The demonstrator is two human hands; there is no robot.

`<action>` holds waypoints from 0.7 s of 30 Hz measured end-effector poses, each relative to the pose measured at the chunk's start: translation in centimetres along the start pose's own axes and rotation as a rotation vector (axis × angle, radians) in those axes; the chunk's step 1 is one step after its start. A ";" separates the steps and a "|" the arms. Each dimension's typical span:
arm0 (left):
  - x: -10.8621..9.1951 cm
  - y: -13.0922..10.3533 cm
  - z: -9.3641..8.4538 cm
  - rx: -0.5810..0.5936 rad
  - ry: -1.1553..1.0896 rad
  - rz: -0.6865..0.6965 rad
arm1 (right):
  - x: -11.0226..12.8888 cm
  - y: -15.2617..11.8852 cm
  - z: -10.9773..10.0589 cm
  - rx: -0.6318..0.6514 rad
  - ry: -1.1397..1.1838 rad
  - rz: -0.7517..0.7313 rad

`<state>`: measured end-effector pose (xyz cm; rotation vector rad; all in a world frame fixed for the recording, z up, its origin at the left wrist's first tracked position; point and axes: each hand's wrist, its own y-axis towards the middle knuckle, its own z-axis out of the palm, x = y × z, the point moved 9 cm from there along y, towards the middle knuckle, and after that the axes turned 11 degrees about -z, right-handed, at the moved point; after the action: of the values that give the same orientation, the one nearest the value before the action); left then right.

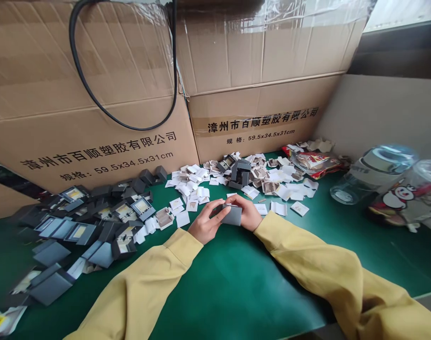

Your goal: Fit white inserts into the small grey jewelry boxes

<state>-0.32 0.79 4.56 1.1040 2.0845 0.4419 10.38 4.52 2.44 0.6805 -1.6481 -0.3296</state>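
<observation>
Between both hands, just above the green table, is a small dark grey box (232, 216). My left hand (206, 223) is closed on its left side, fingers along the upper edge. From the right, my right hand (249, 212) grips the box, its fingers at the top and right side. What lies inside the box is hidden from this angle. Behind the hands, a pile of small white card pieces (190, 182) spreads over the table. More grey boxes (109, 226), several of them with their lids up, lie heaped to the left.
Two large cardboard cartons (130, 146) stand along the back, with a black cable loop (123, 123) hanging before them. On the right are a clear water bottle (374, 170), a printed plastic cup (414, 193) and a red snack bag (314, 163). The green table (229, 288) lies beneath everything.
</observation>
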 end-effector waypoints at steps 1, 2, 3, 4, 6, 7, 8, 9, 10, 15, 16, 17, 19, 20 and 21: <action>0.1 0.3 0.1 -0.005 -0.001 -0.016 | 0.0 0.1 -0.5 -0.034 -0.018 -0.008; 0.1 0.7 0.2 -0.016 0.000 -0.037 | 0.1 0.2 -1.2 -0.079 -0.051 -0.022; 0.1 1.4 0.3 -0.029 0.006 -0.056 | 0.4 0.3 -2.4 -0.140 -0.101 -0.042; 0.0 2.3 0.5 -0.049 0.018 -0.070 | 0.7 0.5 -3.8 -0.207 -0.171 -0.069; -0.6 4.7 1.2 -0.091 0.065 -0.078 | 1.8 0.7 -7.2 -0.358 -0.347 -0.143; -1.0 6.2 1.6 -0.115 0.085 -0.076 | 2.5 0.9 -9.0 -0.420 -0.444 -0.183; -1.4 7.9 2.1 -0.128 0.102 -0.074 | 3.1 1.0 -10.9 -0.486 -0.529 -0.210; -1.8 9.6 2.7 -0.139 0.112 -0.067 | 3.7 1.1 -12.8 -0.573 -0.608 -0.232; -2.1 11.4 3.2 -0.149 0.118 -0.059 | 4.1 1.3 -14.6 -0.638 -0.677 -0.246; -1.0 18.9 5.7 -0.091 0.213 -0.077 | 2.5 4.2 -19.4 -0.680 -0.878 -0.166; -0.1 19.8 5.9 -0.083 0.239 -0.123 | 1.2 5.1 -19.4 -0.598 -0.894 -0.114; 0.9 20.6 6.2 -0.066 0.263 -0.180 | -0.1 5.9 -19.2 -0.511 -0.908 -0.054; 3.0 21.3 6.8 -0.021 0.309 -0.295 | -2.3 6.7 -18.4 -0.373 -0.931 0.042; 3.8 21.3 6.9 -0.001 0.330 -0.343 | -2.8 6.8 -17.9 -0.341 -0.947 0.074; 4.4 21.2 6.9 0.015 0.351 -0.379 | -2.9 6.6 -17.5 -0.331 -0.964 0.088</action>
<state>15.22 16.36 10.41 0.6451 2.5392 0.4558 25.83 14.27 7.38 0.1735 -2.4332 -0.9438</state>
